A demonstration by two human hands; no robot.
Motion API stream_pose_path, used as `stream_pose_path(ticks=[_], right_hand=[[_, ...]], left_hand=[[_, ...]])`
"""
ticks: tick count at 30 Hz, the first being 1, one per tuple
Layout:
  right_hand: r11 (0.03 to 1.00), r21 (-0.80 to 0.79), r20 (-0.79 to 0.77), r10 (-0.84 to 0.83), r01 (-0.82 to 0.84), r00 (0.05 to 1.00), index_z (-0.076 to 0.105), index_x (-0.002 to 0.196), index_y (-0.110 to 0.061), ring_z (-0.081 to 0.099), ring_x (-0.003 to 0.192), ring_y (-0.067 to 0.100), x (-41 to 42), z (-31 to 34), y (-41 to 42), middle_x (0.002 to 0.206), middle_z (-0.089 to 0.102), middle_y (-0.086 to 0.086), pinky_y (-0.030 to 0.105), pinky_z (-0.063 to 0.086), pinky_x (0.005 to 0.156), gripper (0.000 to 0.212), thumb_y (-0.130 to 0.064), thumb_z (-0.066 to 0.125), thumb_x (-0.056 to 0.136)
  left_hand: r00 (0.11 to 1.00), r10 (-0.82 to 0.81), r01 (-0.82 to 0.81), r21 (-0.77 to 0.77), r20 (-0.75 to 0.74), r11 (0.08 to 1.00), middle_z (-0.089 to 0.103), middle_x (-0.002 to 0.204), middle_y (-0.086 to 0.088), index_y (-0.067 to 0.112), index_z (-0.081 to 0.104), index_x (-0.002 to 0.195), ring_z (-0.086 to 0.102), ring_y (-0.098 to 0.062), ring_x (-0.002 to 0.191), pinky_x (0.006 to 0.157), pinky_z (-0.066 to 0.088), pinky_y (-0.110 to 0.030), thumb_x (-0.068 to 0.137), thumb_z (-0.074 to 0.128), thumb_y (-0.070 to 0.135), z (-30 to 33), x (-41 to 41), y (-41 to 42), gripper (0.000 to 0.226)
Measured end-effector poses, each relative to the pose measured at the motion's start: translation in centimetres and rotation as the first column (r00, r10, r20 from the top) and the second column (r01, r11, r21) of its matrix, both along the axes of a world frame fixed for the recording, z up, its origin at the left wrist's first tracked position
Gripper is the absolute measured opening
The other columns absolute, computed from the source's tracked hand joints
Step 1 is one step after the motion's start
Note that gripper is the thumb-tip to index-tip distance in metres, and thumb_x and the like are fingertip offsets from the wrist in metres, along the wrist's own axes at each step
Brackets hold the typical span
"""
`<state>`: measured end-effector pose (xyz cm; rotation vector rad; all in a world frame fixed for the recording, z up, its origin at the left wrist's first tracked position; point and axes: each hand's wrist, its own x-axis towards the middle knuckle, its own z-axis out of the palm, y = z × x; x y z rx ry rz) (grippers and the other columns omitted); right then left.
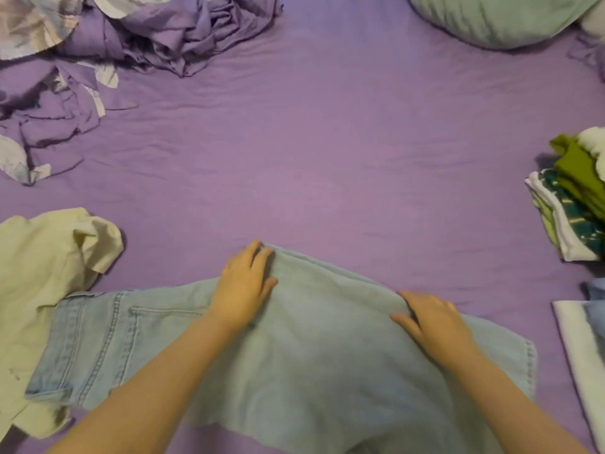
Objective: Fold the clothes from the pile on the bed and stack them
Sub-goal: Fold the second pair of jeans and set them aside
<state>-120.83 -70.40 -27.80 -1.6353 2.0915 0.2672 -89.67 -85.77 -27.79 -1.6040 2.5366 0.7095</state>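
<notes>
1. Lots is cut off here. The person's arms come in from the bottom of the view, and only the forearms and hands show. The near side of the light blue jeans (294, 355) runs out of view at the bottom, partly under those arms.
2. The cream garment (45, 276) at the bed's left edge is cropped on the left, so it's hard to say what it is. Its lower part lies just beside the waistband end of the jeans, maybe overlapping it.
3. At the right edge, the stack of folded clothes (569, 204) (green, teal pattern, white) is only partly in view. Below it, a pale folded piece (582, 352) is cropped too.
4. A crumpled purple duvet (108, 44) sits at the far left corner and a mint pillow (497, 18) at the far right, both cut by the top.
5. The left hand (244, 286) lies on the far fold of the jeans with its fingers curled over the edge, gripping the denim.
6. The right hand (432, 322) rests on the same far edge further right. Its fingers bend over the fold, but the tips are hidden, so can't tell if it's really pinching.
7. The jeans lie crosswise along the near edge of the purple bed sheet (327, 158), back pocket up, waistband to the left.
</notes>
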Motion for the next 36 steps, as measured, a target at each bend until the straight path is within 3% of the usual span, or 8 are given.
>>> stream_pose_path(ticks=[5,10,17,21,26,29,33,36], right_hand=[[0.998,0.059,-0.001,0.031,-0.031,1.0,0.05,0.125,-0.035,0.05,0.116,0.014,-1.5,-0.4,-0.5,0.121,0.059,-0.012,0.031,0.029,0.086,0.037,-0.053,0.031,0.097],[0.999,0.046,0.209,-0.03,0.021,0.978,0.032,0.064,-0.025,0.054,0.09,0.024,-3.2,1.1,-1.6,0.075,0.048,-0.004,0.032,0.023,0.066,0.041,-0.049,0.044,0.095],[0.959,-0.271,-0.097,0.058,-0.083,0.994,0.057,0.091,-0.019,0.059,0.095,0.028,-2.6,2.4,-9.6,0.095,0.062,0.005,0.035,0.035,0.069,0.033,-0.047,0.041,0.097],[0.98,-0.08,-0.104,0.171,-0.18,0.98,0.053,0.12,-0.023,0.05,0.116,0.022,-2.2,0.0,-11.8,0.12,0.059,0.001,0.035,0.03,0.096,0.036,-0.046,0.039,0.097],[0.983,0.083,0.015,0.166,-0.166,0.986,0.057,0.109,-0.028,0.05,0.114,0.022,-8.2,0.3,-10.2,0.113,0.063,0.001,0.049,0.019,0.108,0.059,-0.077,0.04,0.079],[0.932,0.274,0.095,0.218,-0.236,0.971,0.057,0.105,-0.031,0.052,0.111,0.019,-11.6,1.7,-9.5,0.103,0.063,-0.002,0.046,0.023,0.108,0.05,-0.071,0.055,0.075],[0.967,0.235,0.211,0.044,-0.094,0.977,0.054,0.079,-0.029,0.057,0.087,0.02,-14.4,2.7,-8.5,0.082,0.06,-0.008,0.031,0.039,0.067,0.028,-0.054,0.067,0.077],[0.994,-0.097,0.007,0.046,-0.046,0.999,0.057,0.109,-0.024,0.051,0.105,0.025,-15.4,1.9,-8.3,0.112,0.059,0.002,0.034,0.036,0.082,0.027,-0.038,0.06,0.085]], left_hand=[[0.962,0.262,-0.25,0.139,-0.072,0.958,0.048,0.136,-0.017,0.004,0.041,0.14,0.043,-0.033,0.127,0.105,0.034,-0.04,0.092,0.058,0.013,-0.8,-3.0,-2.3,0.052],[0.958,0.287,-0.286,0.038,-0.026,0.958,0.053,0.115,-0.016,0.008,0.059,0.118,0.053,-0.036,0.105,0.088,0.044,-0.043,0.097,0.048,0.015,-1.0,-2.9,-1.4,0.025],[0.849,0.523,-0.496,-0.236,0.068,0.836,0.053,0.122,-0.021,0.009,0.059,0.117,0.048,-0.037,0.114,0.104,0.028,-0.048,0.092,0.05,0.006,-0.5,-5.1,-2.5,0.027],[0.999,0.051,-0.052,-0.219,-0.011,0.974,0.049,0.136,-0.015,0.013,0.057,0.126,0.043,-0.029,0.129,0.11,0.02,-0.049,0.092,0.054,0.013,-0.7,-10.4,-0.9,0.035],[0.946,-0.322,0.321,0.031,0.038,0.947,0.043,0.143,0.001,0.027,0.036,0.143,0.038,-0.021,0.131,0.107,0.026,-0.037,0.095,0.045,0.046,-1.4,-19.4,-1.3,0.053],[0.895,-0.431,0.415,0.145,0.113,0.898,0.052,0.134,-0.002,0.029,0.04,0.139,0.044,-0.026,0.123,0.098,0.032,-0.038,0.088,0.053,0.055,-0.9,-23.3,-1.8,0.059],[0.941,-0.333,0.318,0.484,-0.059,0.815,0.064,0.101,0.0,0.022,0.064,0.104,0.057,-0.025,0.101,0.087,0.041,-0.036,0.083,0.067,0.047,0.0,-25.6,-2.5,0.032],[0.992,-0.114,0.125,0.299,-0.056,0.946,0.059,0.093,-0.002,0.02,0.063,0.091,0.054,-0.028,0.101,0.086,0.042,-0.038,0.086,0.064,0.043,-0.1,-26.3,-3.4,0.023]])
